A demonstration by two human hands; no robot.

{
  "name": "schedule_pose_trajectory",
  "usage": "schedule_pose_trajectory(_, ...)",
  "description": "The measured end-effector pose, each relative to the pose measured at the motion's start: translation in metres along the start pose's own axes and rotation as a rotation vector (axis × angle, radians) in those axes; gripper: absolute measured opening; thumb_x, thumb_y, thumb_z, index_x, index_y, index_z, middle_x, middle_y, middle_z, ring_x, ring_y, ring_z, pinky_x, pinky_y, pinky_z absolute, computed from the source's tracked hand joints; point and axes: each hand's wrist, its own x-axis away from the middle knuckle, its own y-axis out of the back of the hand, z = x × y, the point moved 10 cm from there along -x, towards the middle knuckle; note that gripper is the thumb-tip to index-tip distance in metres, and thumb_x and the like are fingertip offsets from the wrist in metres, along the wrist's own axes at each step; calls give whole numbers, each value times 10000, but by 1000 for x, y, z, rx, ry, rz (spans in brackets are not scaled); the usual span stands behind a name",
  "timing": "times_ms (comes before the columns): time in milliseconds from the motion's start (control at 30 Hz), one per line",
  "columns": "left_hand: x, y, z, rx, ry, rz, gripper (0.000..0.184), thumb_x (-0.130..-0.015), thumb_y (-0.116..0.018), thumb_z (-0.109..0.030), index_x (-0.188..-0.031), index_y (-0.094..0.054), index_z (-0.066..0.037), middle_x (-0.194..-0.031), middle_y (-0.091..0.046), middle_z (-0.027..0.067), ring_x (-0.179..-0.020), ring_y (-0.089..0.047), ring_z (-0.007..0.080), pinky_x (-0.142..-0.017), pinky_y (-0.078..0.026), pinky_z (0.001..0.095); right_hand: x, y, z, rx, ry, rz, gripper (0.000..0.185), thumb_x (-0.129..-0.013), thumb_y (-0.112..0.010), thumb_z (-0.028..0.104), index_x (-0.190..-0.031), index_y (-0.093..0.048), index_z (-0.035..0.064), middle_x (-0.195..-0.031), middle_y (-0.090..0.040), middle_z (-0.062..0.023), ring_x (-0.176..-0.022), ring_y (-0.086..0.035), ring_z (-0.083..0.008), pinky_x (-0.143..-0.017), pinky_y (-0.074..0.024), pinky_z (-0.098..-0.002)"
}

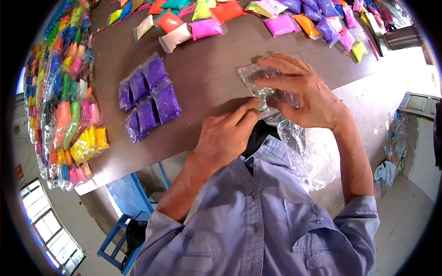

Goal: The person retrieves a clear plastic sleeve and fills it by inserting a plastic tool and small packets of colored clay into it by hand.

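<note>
My left hand (226,133) is closed in a pinch at the near edge of a clear plastic bag (252,77), just above the table's front edge. My right hand (306,89) curves over the same bag, its fingers spread and bent around the film, with the thumb close to the left fingertips. No contents show inside the bag. More loose clear plastic (317,156) hangs below the hands, against the blue-grey shirt. To the left of my hands lie several purple packets (147,114), set side by side in two rows on the table.
The brown table (198,87) carries colourful packets along its far side, among them a pink one (207,28) and an orange one (306,25). Long bags of multicoloured packets (64,106) line its left side, near a yellow bundle (90,144). A blue stool (122,239) stands below.
</note>
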Motion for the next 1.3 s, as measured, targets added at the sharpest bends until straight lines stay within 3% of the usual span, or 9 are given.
schedule_pose_trajectory(133,6,4,-6,-55,-84,-50,150,-906,-700,-41,-1050,-690,-84,-1290,-738,42,-759,-750,213,-624,-597,353,-5,-5,10,155,68,-47,382,-903,-750,183,-1284,-770,191,-1482,-623,-56,-1443,-519,-350,-1162,-413,-549)
schedule_pose_trajectory(233,12,-2,-5,-174,-69,37,167,-891,-709,-47,-1053,-706,-88,-1315,-737,48,-685,-715,181,-592,-584,317,-6,-17,6,344,85,-64,359,-947,-743,291,-1296,-760,209,-1501,-604,-32,-1459,-498,-324,-1164,-403,-564)
schedule_pose_trajectory(300,14,1,-8,-184,-110,-8,179,-887,-711,-58,-1063,-711,-89,-1343,-733,54,-643,-682,163,-574,-572,294,-3,-16,2,441,81,-108,483,-921,-760,460,-1343,-738,228,-1512,-590,-33,-1464,-483,-315,-1175,-387,-567)
schedule_pose_trajectory(433,13,4,-14,-214,-132,4,155,-897,-709,-71,-1052,-711,-90,-1359,-729,53,-638,-678,157,-582,-574,290,0,-10,-1,446,57,-116,646,-844,-786,574,-1388,-718,233,-1514,-586,-52,-1456,-490,-321,-1181,-381,-561)
schedule_pose_trajectory(500,11,3,-11,-189,-70,54,117,-918,-765,-44,-1031,-737,-53,-1263,-767,60,-776,-761,208,-668,-609,336,0,-12,-8,470,18,-27,846,-771,-787,692,-1485,-667,254,-1608,-531,-83,-1494,-467,-346,-1213,-364,-553)
schedule_pose_trajectory(600,12,10,2,-5,13,-21,129,-922,-786,-38,-1042,-739,-44,-1158,-773,79,-802,-764,234,-682,-611,355,-2,-8,-7,458,-4,-17,915,-712,-802,723,-1488,-668,256,-1620,-514,-106,-1496,-466,-355,-1210,-364,-554)
schedule_pose_trajectory(767,-11,29,20,68,154,-169,174,-903,-793,-1,-1061,-750,-61,-998,-742,73,-818,-748,260,-687,-592,369,-1,-8,-10,395,-5,-51,929,-658,-844,685,-1459,-688,241,-1589,-529,-114,-1484,-469,-355,-1192,-370,-550)
schedule_pose_trajectory(933,-31,10,-1,-246,-59,-91,216,-877,-785,-4,-1077,-760,-81,-881,-647,46,-720,-691,272,-611,-542,398,2,-6,-11,325,-6,-101,879,-660,-886,603,-1436,-700,237,-1564,-540,-109,-1481,-464,-347,-1184,-369,-550)
schedule_pose_trajectory(1300,-42,4,7,-296,-29,52,172,-895,-744,-21,-1052,-722,-89,-870,-606,75,-727,-692,293,-603,-536,427,2,-6,-13,308,-23,-117,868,-629,-896,552,-1406,-713,210,-1533,-550,-98,-1471,-468,-334,-1192,-365,-554)
